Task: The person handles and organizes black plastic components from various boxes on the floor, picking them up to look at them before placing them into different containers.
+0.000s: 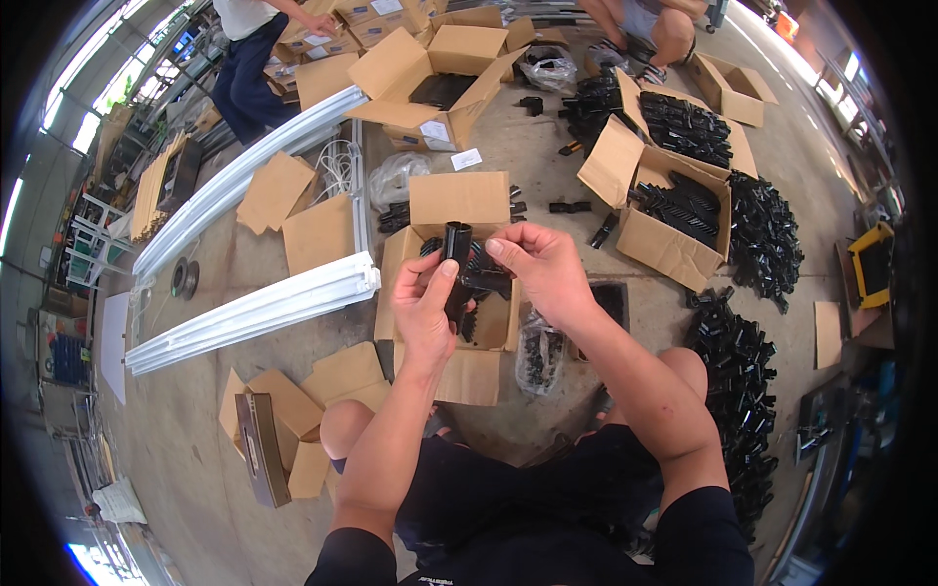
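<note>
In front of me my left hand [427, 303] is closed around a glossy black tube fitting [457, 242], held upright with its round open end on top. A short black branch [487, 283] seems to stick out from its right side. Close beside it is my right hand [547, 272], thumb and forefinger pinched together. Whatever those fingertips hold, if anything, is too small to make out. Below both hands stands an open cardboard box [459, 200] with black parts inside, partly hidden by my hands and the fitting.
Loose black fittings [733, 391] lie heaped on my right, near an open carton [674, 259] of black parts. White metal profiles [254, 311] stretch out to the left. A clear bag [539, 356] of parts lies by my box. Two other people are farther back, one standing [254, 73].
</note>
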The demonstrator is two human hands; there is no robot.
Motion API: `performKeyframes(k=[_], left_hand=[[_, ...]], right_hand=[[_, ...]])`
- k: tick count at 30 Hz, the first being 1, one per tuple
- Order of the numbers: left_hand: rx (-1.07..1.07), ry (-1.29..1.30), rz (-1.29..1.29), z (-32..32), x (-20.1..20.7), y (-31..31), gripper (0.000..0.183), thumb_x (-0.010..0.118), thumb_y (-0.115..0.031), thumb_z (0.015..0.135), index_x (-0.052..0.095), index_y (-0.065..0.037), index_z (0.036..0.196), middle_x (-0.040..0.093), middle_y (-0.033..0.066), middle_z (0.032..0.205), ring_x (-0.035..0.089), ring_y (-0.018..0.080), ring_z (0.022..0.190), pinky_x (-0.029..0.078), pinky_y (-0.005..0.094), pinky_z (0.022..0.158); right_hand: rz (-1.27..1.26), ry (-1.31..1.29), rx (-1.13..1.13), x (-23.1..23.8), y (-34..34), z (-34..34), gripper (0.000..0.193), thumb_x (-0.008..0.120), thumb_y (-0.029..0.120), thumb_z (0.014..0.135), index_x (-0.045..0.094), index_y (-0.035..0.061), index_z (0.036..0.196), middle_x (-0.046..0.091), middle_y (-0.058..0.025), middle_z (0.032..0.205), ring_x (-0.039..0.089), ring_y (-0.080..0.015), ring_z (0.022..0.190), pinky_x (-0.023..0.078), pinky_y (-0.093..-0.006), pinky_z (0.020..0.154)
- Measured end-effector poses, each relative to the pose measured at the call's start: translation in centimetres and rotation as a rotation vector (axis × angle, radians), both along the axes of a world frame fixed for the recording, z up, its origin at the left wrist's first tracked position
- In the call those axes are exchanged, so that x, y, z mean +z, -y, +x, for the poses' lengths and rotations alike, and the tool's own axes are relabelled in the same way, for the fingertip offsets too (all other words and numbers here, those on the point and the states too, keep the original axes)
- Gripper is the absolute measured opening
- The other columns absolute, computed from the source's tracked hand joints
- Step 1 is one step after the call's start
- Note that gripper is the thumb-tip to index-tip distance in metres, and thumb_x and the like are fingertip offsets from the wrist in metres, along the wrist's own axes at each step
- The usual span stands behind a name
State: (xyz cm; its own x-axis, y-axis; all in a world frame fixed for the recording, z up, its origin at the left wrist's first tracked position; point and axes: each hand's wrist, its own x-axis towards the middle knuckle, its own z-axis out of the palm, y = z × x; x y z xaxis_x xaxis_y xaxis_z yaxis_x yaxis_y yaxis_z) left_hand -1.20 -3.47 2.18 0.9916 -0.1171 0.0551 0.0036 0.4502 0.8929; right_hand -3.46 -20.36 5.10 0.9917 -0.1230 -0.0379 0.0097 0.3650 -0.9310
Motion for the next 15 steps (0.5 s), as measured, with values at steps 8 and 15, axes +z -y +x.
performKeyframes(k=[8,15], left_hand=[[0.022,-0.013,-0.013,-0.22,0.42,0.17,0.012,0.065,-0.01,0.098,0.06,-0.005,0.108,0.074,0.0161,0.102,0.069,0.0128,0.069,0.055,0.0225,0.047],[0.031,-0.013,-0.019,-0.37,0.73,0.17,0.019,0.069,-0.009,0.095,0.062,-0.001,0.11,0.074,0.0124,0.098,0.068,0.0109,0.068,0.057,0.0252,0.051]], right_hand=[[-0.06,0.063,0.043,-0.11,0.33,0.0,0.011,0.067,0.002,0.096,0.07,-0.005,0.103,0.074,-0.0067,0.096,0.065,-0.0073,0.084,0.053,-0.024,0.076],[-0.187,0.106,0.022,0.1,-0.15,-0.35,0.013,0.064,-0.001,0.094,0.069,-0.0068,0.105,0.074,-0.0082,0.1,0.066,-0.0084,0.087,0.054,-0.0254,0.078]])
